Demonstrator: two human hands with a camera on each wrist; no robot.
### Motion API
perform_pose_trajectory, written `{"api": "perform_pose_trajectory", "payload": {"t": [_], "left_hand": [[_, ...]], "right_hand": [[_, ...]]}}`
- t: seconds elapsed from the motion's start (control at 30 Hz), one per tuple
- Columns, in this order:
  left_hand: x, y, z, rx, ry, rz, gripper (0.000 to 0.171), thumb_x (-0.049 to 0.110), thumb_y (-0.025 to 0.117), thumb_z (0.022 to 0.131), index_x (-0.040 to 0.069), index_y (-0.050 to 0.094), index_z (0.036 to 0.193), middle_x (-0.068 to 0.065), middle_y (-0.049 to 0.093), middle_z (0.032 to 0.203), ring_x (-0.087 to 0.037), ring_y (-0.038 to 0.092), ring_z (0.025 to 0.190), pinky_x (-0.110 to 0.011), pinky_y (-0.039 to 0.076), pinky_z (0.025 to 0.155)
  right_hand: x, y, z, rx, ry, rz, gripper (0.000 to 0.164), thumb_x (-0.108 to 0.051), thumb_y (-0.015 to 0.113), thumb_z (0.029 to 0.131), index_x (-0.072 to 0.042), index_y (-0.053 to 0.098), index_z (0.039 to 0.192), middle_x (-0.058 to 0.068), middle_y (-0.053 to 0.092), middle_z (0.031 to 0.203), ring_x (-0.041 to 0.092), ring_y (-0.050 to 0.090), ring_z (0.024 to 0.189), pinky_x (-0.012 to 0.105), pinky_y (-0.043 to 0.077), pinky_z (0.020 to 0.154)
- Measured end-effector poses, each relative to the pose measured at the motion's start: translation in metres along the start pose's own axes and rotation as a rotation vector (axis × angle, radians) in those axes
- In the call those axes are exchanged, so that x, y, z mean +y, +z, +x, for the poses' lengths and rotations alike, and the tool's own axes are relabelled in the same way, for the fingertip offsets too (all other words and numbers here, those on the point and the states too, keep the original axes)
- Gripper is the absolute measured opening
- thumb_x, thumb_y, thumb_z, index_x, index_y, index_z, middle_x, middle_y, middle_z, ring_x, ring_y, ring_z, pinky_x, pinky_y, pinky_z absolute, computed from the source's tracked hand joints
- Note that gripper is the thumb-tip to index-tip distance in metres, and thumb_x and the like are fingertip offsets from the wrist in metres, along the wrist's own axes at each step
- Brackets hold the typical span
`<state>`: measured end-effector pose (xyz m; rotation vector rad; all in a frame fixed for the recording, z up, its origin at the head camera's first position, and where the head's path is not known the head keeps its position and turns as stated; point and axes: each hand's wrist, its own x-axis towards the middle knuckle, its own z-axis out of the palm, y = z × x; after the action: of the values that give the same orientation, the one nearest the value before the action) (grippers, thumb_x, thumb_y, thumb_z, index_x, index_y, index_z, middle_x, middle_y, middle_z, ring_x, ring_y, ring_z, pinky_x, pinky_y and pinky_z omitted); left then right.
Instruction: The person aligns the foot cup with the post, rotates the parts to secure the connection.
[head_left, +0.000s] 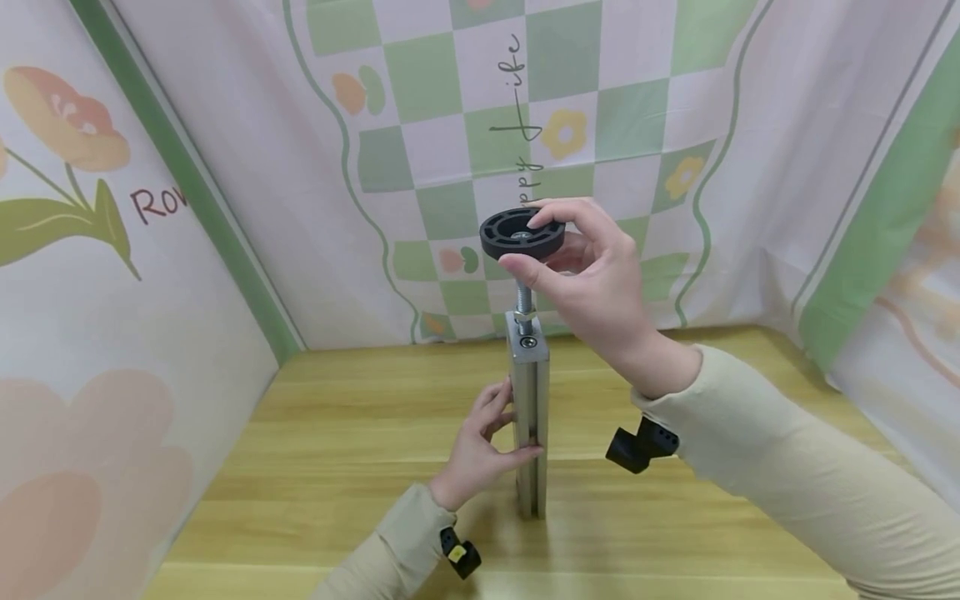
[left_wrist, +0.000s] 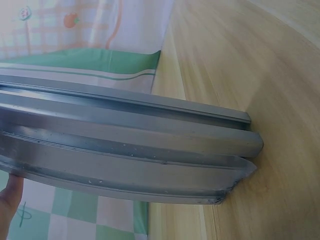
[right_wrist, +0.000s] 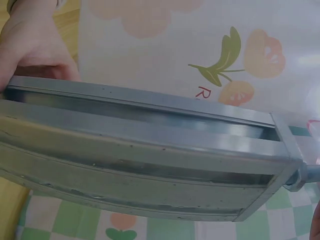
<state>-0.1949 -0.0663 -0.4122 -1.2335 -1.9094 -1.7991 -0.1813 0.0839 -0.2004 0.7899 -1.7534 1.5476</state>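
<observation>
at wooden desk (head_left: 360, 417), gripping upright metal profile (head_left: 531, 417) in half-closed left hand (head_left: 483, 446), pinching edge of black disc (head_left: 516, 248) atop threaded rod (head_left: 524, 297) with half-closed right hand (head_left: 600, 275).

Wood-grained tabletop (head_left: 337, 425), green-checked cloth (head_left: 423, 75) behind it, flower-printed sheet (head_left: 150, 325) along the left

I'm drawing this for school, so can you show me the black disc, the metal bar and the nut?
Black disc (head_left: 516, 249): head view, on the front of its rim.
Metal bar (head_left: 532, 410): head view, on its grooved near side.
Nut (head_left: 527, 316): head view, on its near edge.
</observation>
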Motion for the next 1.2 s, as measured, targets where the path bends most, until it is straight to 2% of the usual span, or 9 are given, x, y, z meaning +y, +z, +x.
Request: {"api": "perform_pose_trajectory", "payload": {"t": [0.13, 0.27, 0.33, 0.4, 0.5, 0.6, 0.73, 0.97, 1.2], "left_hand": [[-0.001, 0.0, 0.0, -0.007, 0.017, 0.006, 0.108, -0.014, 0.074, 0.071, 0.039, 0.021, 0.148, -0.024, 0.037, 0.133, -0.007, 0.041, 0.122, -0.038, 0.049, 0.095], [-0.001, -0.001, 0.0, -0.005, 0.02, 0.001, 0.108, -0.015, 0.073, 0.071, 0.04, 0.021, 0.148, -0.025, 0.037, 0.132, -0.007, 0.041, 0.122, -0.038, 0.049, 0.095], [-0.001, -0.001, 0.0, -0.003, 0.018, -0.005, 0.108, -0.015, 0.073, 0.071, 0.042, 0.022, 0.147, -0.025, 0.036, 0.133, -0.006, 0.04, 0.123, -0.038, 0.049, 0.096], [-0.001, 0.0, 0.0, -0.001, 0.024, -0.01, 0.108, -0.015, 0.073, 0.07, 0.042, 0.022, 0.147, -0.026, 0.036, 0.133, -0.007, 0.04, 0.123, -0.038, 0.049, 0.096], [-0.001, 0.0, 0.0, -0.003, 0.035, -0.008, 0.109, -0.015, 0.073, 0.07, 0.042, 0.022, 0.147, -0.027, 0.035, 0.133, -0.007, 0.041, 0.123, -0.039, 0.049, 0.095], [-0.001, 0.0, 0.0, -0.004, 0.034, -0.006, 0.109, -0.015, 0.073, 0.07, 0.042, 0.022, 0.147, -0.026, 0.036, 0.133, -0.007, 0.041, 0.123, -0.039, 0.049, 0.095], [-0.002, -0.001, 0.0, -0.001, 0.031, -0.003, 0.108, -0.015, 0.073, 0.07, 0.042, 0.022, 0.147, -0.025, 0.036, 0.133, -0.009, 0.042, 0.123, -0.04, 0.049, 0.095], [-0.002, -0.001, 0.0, 0.007, 0.028, -0.006, 0.108, -0.015, 0.073, 0.07, 0.043, 0.023, 0.146, -0.026, 0.036, 0.132, -0.007, 0.042, 0.122, -0.038, 0.049, 0.094], [0.001, 0.0, 0.0, 0.019, -0.016, -0.015, 0.106, -0.013, 0.074, 0.07, 0.046, 0.025, 0.144, -0.026, 0.036, 0.133, -0.006, 0.042, 0.122, -0.042, 0.049, 0.095]], "right_hand": [[0.0, -0.003, -0.001, -0.018, 0.03, -0.033, 0.035, 0.008, 0.075, 0.074, 0.007, 0.057, 0.104, 0.002, 0.057, 0.113, 0.009, 0.062, 0.071, 0.019, 0.052, 0.067], [0.001, -0.007, 0.0, -0.103, 0.085, -0.097, 0.045, -0.001, 0.072, 0.08, -0.002, 0.052, 0.121, 0.007, 0.056, 0.114, 0.01, 0.061, 0.081, 0.021, 0.05, 0.077], [0.002, -0.009, 0.001, -0.146, 0.109, -0.08, 0.049, -0.003, 0.067, 0.084, -0.007, 0.046, 0.128, 0.008, 0.055, 0.115, 0.012, 0.059, 0.089, 0.021, 0.048, 0.082], [0.005, -0.01, 0.002, -0.168, 0.125, 0.025, 0.047, -0.005, 0.06, 0.087, -0.009, 0.042, 0.13, 0.01, 0.053, 0.117, 0.015, 0.056, 0.095, 0.022, 0.047, 0.086], [0.01, -0.013, 0.007, -0.192, 0.133, 0.262, 0.04, -0.008, 0.051, 0.088, -0.009, 0.043, 0.127, 0.013, 0.05, 0.12, 0.019, 0.054, 0.102, 0.023, 0.046, 0.091], [0.016, -0.016, 0.013, -0.247, 0.15, 0.48, 0.035, -0.017, 0.051, 0.09, -0.008, 0.046, 0.124, 0.014, 0.051, 0.121, 0.021, 0.056, 0.106, 0.028, 0.044, 0.095], [0.023, -0.02, 0.02, -0.354, 0.188, 0.654, 0.043, -0.025, 0.055, 0.09, -0.006, 0.045, 0.127, 0.011, 0.053, 0.123, 0.023, 0.056, 0.11, 0.032, 0.043, 0.097], [0.037, -0.02, 0.024, -0.525, 0.235, 0.817, 0.051, -0.034, 0.052, 0.092, -0.009, 0.04, 0.134, 0.009, 0.049, 0.13, 0.024, 0.048, 0.12, 0.032, 0.038, 0.104], [0.035, -0.017, 0.024, -0.565, 0.246, 0.868, 0.048, -0.028, 0.054, 0.089, -0.009, 0.043, 0.132, 0.01, 0.048, 0.13, 0.023, 0.047, 0.118, 0.033, 0.037, 0.104]]}}
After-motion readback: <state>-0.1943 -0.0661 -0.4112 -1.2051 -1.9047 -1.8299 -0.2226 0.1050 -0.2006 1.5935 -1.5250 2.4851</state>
